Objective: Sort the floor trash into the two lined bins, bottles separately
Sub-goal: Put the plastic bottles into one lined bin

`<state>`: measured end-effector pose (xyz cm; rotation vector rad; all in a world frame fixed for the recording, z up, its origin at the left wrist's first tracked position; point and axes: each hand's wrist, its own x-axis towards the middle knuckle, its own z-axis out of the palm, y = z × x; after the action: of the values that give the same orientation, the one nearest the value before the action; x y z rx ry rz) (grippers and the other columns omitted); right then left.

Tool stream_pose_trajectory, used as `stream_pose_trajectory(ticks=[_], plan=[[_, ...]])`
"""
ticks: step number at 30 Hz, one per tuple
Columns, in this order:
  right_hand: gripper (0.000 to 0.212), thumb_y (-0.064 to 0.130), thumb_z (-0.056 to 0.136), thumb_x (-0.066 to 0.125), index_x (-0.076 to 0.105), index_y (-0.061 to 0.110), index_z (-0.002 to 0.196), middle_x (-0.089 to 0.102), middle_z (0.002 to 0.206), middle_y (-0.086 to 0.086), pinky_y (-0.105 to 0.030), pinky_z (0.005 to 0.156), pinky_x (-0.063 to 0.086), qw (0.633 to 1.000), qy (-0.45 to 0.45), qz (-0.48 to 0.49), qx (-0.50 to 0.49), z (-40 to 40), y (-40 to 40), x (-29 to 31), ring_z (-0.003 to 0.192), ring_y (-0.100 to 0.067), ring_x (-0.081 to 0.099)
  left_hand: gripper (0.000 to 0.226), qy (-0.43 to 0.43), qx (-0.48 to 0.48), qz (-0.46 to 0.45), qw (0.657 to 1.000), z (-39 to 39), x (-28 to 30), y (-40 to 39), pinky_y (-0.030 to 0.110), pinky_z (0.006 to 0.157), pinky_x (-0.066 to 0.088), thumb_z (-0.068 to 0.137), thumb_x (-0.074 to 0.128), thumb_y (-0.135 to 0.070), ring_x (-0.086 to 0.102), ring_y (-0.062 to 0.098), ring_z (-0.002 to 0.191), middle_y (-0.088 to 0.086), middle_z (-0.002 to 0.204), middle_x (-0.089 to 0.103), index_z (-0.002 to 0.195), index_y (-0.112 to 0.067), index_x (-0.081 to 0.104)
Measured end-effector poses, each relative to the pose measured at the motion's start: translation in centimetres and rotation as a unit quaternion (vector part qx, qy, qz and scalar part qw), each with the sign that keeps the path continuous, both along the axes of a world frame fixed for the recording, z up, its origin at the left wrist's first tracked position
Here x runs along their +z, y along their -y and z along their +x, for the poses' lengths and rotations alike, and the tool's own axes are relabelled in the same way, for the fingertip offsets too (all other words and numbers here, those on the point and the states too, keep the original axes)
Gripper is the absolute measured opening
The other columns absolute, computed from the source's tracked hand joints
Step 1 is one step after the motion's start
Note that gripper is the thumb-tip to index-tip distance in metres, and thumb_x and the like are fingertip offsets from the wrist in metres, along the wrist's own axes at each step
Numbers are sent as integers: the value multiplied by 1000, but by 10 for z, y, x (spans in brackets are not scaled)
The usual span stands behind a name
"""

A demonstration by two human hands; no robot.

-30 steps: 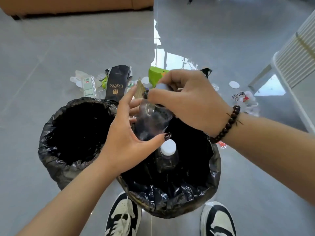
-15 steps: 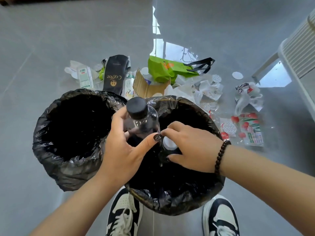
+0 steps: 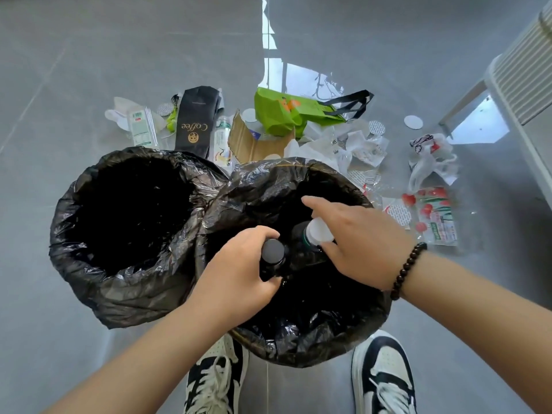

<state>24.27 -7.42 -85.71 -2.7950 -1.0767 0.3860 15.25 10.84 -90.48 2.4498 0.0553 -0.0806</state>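
Note:
Two bins lined with black bags stand side by side in front of my feet. The left bin looks dark inside. Both my hands reach into the right bin. My left hand grips a clear bottle with a black cap, held upright inside the bin. My right hand holds a bottle with a white cap by its neck, index finger stretched out. Loose trash lies on the floor beyond the bins.
Beyond the bins lie a black coffee bag, a green tote bag, torn cardboard, a small bottle, white wrappers and red-printed packets. A white slatted piece of furniture stands at the right.
My left hand has lowered the black-capped bottle down into the right bin. My right hand has shifted right, holding the white-capped bottle, which now tilts.

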Motion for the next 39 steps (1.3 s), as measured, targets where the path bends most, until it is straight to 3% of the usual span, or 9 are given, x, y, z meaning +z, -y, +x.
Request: stream_pose_trajectory(ticks=[3,12,16,21,25,28,33,36,39], plan=[[61,23,95,44,14,29,147,47,137,9,-36,76,52,1000,17,4,-2,0,-2,-10,107,-21,58,59,-25,-11,49,998,-1,-4,3,36,93,48,76,74,-36,49,7,120,-20,128,50,126,-36,43],[55,22,95,42,24,30,146,43,141,12,-32,69,51,999,28,33,9,-1,7,-16,106,-17,57,65,-92,-75,167,979,0,-5,7,35,96,47,81,71,-40,46,11,126,-18,138,43,136,-36,37],[53,16,84,60,48,21,135,60,126,5,-35,61,57,986,99,135,15,-7,13,-22,100,-21,65,66,-88,-52,170,980,0,-5,7,34,98,46,85,66,-41,45,11,129,-17,143,42,142,-36,33],[29,1,80,55,64,16,103,69,96,2,-27,65,56,853,157,454,-201,22,46,3,78,-16,69,36,32,8,72,997,-5,-5,4,33,81,55,82,72,-25,64,3,97,-16,106,67,117,-30,62],[31,0,76,53,57,18,101,67,98,-1,-17,63,47,755,107,502,-407,53,81,-33,76,-8,61,17,88,39,-17,995,-14,2,4,23,64,53,80,65,-23,64,-2,69,-19,74,66,94,-28,71],[36,-1,78,57,53,11,112,57,119,-11,-4,66,39,799,3,373,-472,50,88,-91,82,-13,52,16,78,29,-28,996,-23,2,4,25,60,53,80,60,-30,64,-1,68,-21,72,65,91,-31,71],[51,8,87,49,39,4,137,36,139,-17,-35,104,34,904,-144,172,-364,35,78,-136,126,-31,41,19,71,2,35,997,-22,0,8,14,63,49,81,56,-33,60,-8,73,-28,76,62,94,-34,70],[61,18,86,48,29,8,144,29,144,-13,-39,110,31,925,-167,115,-321,43,76,-136,132,-27,33,25,68,-10,44,997,-24,1,9,11,64,47,82,49,-37,60,-8,74,-29,77,61,94,-33,70],[53,-1,84,47,39,7,135,35,138,-13,-37,104,36,943,-129,71,-298,60,73,-130,125,-29,40,25,72,3,28,997,-23,2,8,18,62,50,82,50,-37,61,-8,72,-27,79,64,94,-32,71]])
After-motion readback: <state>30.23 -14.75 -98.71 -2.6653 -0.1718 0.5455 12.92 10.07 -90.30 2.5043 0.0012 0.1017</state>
